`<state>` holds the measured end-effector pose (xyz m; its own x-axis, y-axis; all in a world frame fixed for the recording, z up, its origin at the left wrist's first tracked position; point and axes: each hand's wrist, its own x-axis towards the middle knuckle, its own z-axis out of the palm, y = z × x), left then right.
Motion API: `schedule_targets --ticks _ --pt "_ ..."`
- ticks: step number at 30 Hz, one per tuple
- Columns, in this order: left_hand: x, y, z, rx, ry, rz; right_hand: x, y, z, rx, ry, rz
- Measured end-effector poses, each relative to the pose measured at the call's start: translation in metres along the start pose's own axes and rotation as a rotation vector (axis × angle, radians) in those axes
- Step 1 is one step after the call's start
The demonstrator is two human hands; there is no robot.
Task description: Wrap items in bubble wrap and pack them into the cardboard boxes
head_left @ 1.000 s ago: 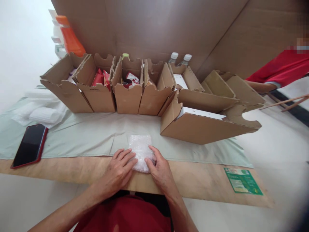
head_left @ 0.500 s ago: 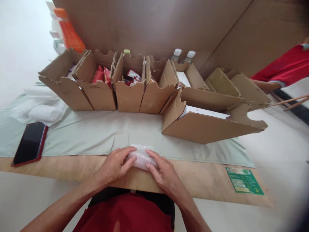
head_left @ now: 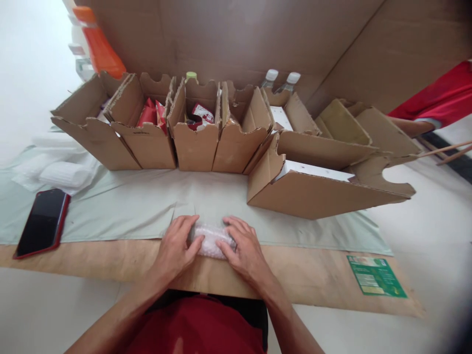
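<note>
A small roll of bubble wrap (head_left: 211,241) lies at the front edge of the table, partly on the pale cloth and partly on bare wood. My left hand (head_left: 180,242) grips its left end, thumb on the near side and fingers on the far side. At the right end my right hand (head_left: 243,246) holds it the same way. Whatever may be inside the wrap cannot be made out.
Cardboard bins (head_left: 195,147) stand in a row behind, several holding packets. One bin (head_left: 295,191) lies angled at right. A phone (head_left: 42,221) and clear plastic packaging (head_left: 62,172) lie left, a green card (head_left: 376,276) right. Another person's arm (head_left: 413,127) reaches in.
My fingers have shifted outward toward the ends of the bubble wrap, which now looks more tightly rolled. The view has shifted slightly.
</note>
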<state>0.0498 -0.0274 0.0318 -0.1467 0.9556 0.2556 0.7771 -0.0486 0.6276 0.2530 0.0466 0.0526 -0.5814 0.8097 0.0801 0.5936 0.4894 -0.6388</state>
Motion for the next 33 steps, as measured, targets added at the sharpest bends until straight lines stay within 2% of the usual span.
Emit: schedule_targets --ticks 2,4,6,7,10,12,14,16,18,20,23,25,27,29,33 --pt "-0.003 0.001 -0.006 -0.233 -0.05 -0.151 -0.013 -0.007 -0.004 0.242 0.025 0.071" --pt "-0.006 0.007 -0.012 -0.551 -0.184 -0.325 -0.029 -0.014 -0.007 0.434 0.023 0.122" --pt "-0.007 0.016 -0.015 -0.8 -0.315 -0.427 -0.042 -0.017 -0.007 0.535 0.032 0.171" --pt "-0.008 0.023 -0.014 -0.876 -0.343 -0.454 -0.048 -0.017 -0.007 0.575 0.048 0.206" --pt "-0.012 0.042 -0.008 -0.913 -0.311 -0.497 -0.059 -0.009 -0.009 0.764 0.074 0.32" --pt "-0.013 0.05 -0.002 -0.882 -0.333 -0.482 -0.062 -0.003 -0.018 0.844 0.041 0.326" --pt "-0.007 0.054 0.0 -0.822 -0.386 -0.39 -0.064 0.002 -0.036 0.805 0.006 0.291" --pt "0.009 0.059 -0.004 -0.71 -0.372 -0.187 -0.066 0.007 -0.065 0.713 0.025 0.271" --pt "0.036 0.07 -0.011 -0.554 -0.257 0.077 -0.067 0.011 -0.102 0.655 0.139 0.297" --pt "0.071 0.089 -0.017 -0.39 -0.11 0.312 -0.065 0.016 -0.143 0.634 0.311 0.326" --pt "0.122 0.118 -0.014 -0.213 0.031 0.552 -0.043 0.02 -0.199 0.664 0.532 0.277" --pt "0.148 0.13 -0.007 -0.142 0.073 0.654 -0.015 0.021 -0.224 0.68 0.599 0.198" --pt "0.164 0.135 0.002 -0.094 0.106 0.726 0.018 0.023 -0.24 0.678 0.561 0.155" --pt "0.171 0.135 0.009 -0.077 0.135 0.764 0.051 0.027 -0.247 0.678 0.413 0.187" --pt "0.167 0.135 0.014 -0.05 0.193 0.69 0.095 0.038 -0.25 0.609 0.119 0.331"
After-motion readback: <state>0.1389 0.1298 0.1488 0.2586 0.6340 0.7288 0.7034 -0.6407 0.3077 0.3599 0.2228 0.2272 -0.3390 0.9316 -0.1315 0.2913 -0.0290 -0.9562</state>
